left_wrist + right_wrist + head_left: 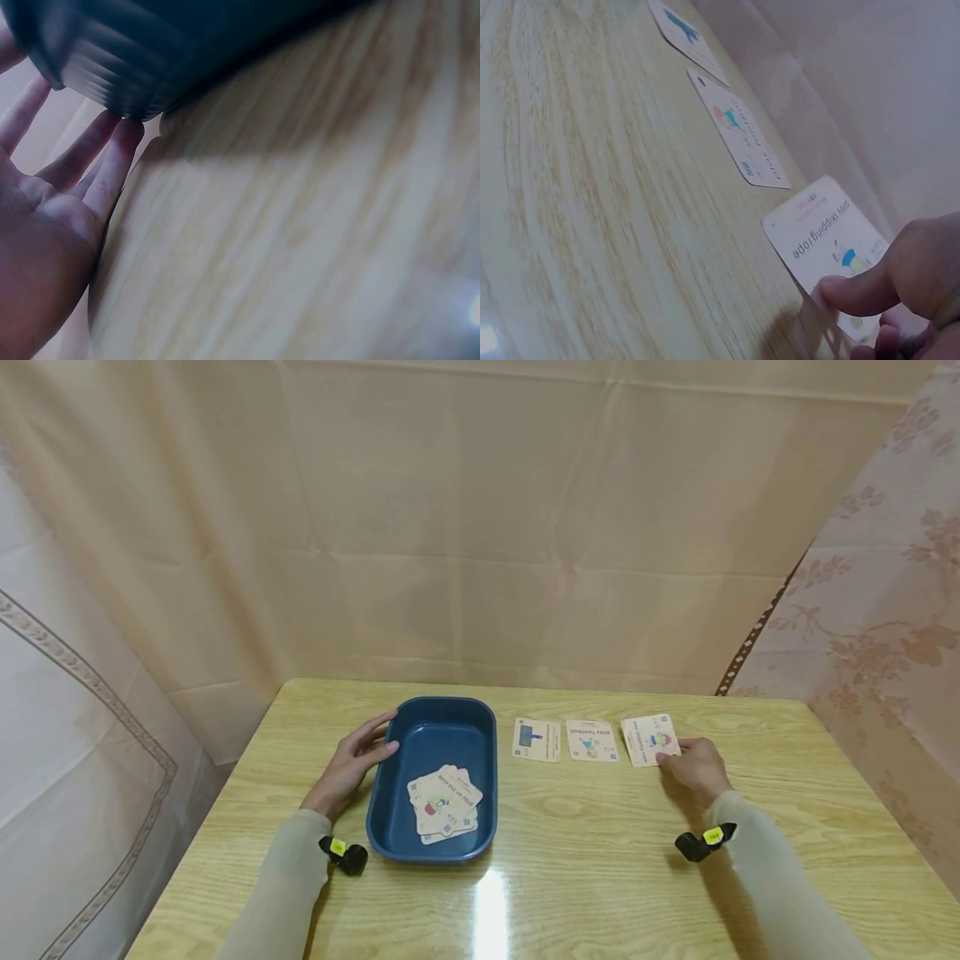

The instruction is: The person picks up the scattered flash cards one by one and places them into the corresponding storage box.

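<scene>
Cream-sleeved left hand (348, 770) at far left, fingers loosely straight and splayed against the outside of a blue tray (423, 745), thumb at the rim, apparently steadying rather than clenching. Inside the tray, toward the near end, a loose card pile (444, 802), slide picture uppermost. To the right, on the wooden table (570, 852), a blackboard card (536, 740), then a football card (592, 741), both face up. At the row's right end, just beside the football card, a skipping-rope card (641, 741), slightly askew, pinched narrowly in the right hand (699, 770), thumb on top. Fully flat or slightly lifted: cannot tell. For a tidy placing, probably best to square the edges with the row, match the gap, press lightly and draw the fingers clear sideways. By count: two hands, one tray, one table, three cards in the row, pinched one included, and two black wrist cameras (354, 860); pile overlapping, exact number hidden.
</scene>
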{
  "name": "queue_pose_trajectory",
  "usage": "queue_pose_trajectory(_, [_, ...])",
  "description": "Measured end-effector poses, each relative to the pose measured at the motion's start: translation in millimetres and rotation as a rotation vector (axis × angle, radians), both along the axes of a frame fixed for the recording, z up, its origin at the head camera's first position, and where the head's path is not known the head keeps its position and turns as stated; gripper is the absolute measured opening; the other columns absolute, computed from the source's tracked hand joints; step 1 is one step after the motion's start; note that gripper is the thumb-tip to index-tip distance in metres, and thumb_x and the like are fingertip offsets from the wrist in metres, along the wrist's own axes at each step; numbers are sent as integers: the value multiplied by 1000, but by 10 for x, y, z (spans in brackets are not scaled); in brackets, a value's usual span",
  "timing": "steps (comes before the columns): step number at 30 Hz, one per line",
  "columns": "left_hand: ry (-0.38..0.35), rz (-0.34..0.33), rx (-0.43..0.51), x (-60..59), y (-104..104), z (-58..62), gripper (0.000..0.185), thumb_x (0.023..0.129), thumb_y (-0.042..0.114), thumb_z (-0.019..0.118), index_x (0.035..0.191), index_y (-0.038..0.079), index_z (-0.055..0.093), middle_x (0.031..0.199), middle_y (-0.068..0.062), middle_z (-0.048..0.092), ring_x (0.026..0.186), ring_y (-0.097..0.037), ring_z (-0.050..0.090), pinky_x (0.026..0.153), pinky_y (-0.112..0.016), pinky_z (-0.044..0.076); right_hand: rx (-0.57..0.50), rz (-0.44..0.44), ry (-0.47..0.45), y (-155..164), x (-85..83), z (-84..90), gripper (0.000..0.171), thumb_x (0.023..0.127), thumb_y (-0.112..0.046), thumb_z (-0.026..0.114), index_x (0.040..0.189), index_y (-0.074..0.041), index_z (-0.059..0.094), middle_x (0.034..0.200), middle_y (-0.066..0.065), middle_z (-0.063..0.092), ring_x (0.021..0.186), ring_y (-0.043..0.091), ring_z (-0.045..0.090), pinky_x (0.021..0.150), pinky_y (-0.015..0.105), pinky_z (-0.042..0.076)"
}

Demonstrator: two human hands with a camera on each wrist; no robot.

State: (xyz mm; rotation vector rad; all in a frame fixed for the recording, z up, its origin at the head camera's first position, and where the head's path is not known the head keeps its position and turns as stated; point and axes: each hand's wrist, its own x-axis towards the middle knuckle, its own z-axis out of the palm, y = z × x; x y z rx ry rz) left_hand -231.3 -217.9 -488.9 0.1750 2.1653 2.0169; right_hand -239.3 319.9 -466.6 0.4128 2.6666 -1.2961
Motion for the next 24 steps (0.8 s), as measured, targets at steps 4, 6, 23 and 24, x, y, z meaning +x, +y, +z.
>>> queue_pose_trajectory(4, [5, -4, 7, 5, -1, 0, 61, 100, 26, 67, 156, 17, 42, 160, -14, 35, 145, -37, 33, 118, -57, 25, -59, 43, 23, 70, 24, 20, 45, 102, -7, 55, 132, 25, 46, 97, 15, 66, 75, 13, 52, 56, 22, 42])
queue_pose_trajectory(6, [7, -5, 14, 7, -2, 4, 61, 100, 26, 67, 156, 17, 42, 159, -15, 35, 144, -37, 34, 118, -57, 26, -87, 70, 22, 102, 42, 39, 46, 105, -11, 51, 133, 25, 44, 97, 11, 63, 76, 12, 51, 58, 23, 45])
queue_pose_trajectory(23, [-35, 9, -1, -1, -3, 16, 61, 100, 29, 67, 155, 20, 43, 160, -14, 35, 145, -37, 34, 118, -57, 25, -250, 133, 39, 216, 148, 112, 36, 110, -23, 44, 122, 11, 48, 95, 0, 53, 82, 12, 51, 67, 28, 51])
queue_pose_trajectory(24, [-37, 10, -2, -1, -1, 18, 61, 100, 29, 67, 155, 21, 43, 160, -14, 34, 145, -37, 34, 118, -57, 25, -254, 138, 41, 214, 160, 124, 37, 110, -23, 44, 122, 11, 48, 96, 0, 53, 82, 13, 51, 68, 29, 51])
